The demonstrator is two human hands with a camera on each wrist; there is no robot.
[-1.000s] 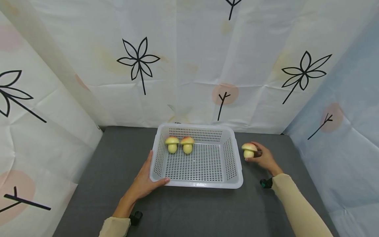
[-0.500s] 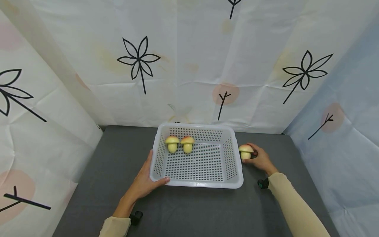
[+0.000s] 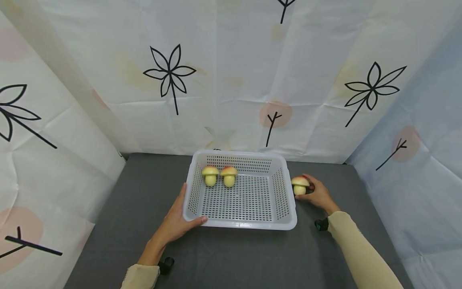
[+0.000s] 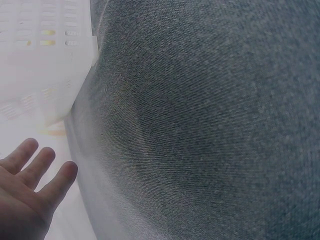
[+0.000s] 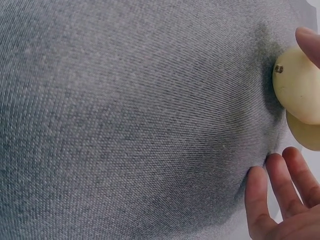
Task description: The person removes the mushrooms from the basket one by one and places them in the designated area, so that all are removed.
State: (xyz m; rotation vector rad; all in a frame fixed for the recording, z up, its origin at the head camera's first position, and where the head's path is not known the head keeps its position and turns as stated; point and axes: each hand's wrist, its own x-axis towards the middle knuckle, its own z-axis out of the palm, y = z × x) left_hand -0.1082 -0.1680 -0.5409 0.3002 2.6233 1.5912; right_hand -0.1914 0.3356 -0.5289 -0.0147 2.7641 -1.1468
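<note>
In the head view my left hand (image 3: 177, 218) rests against the left front corner of a white perforated plastic basket (image 3: 249, 225), its thumb on the front rim and fingers along the left side. The left wrist view shows straight, spread fingers (image 4: 62, 182) beside the basket wall (image 4: 45, 70). Just outside the basket's right wall, my right hand (image 3: 317, 196) pinches a mushroom (image 3: 299, 189) with a yellow-red cap and pale stem, held upright. Up close, the thumb lies on the pale stem (image 5: 297, 90). Inside the basket, two similar mushrooms (image 3: 210, 176) stand side by side at the back left.
A dark grey cloth (image 3: 245, 257) covers the table. Pale curtains (image 3: 231, 80) with black leaf and twig prints enclose the back and both sides. The basket sits near the back curtain.
My right hand has moved slightly left with the mushroom, up to the basket's right side, and has stayed there over the last half second. The left hand and basket have not moved.
</note>
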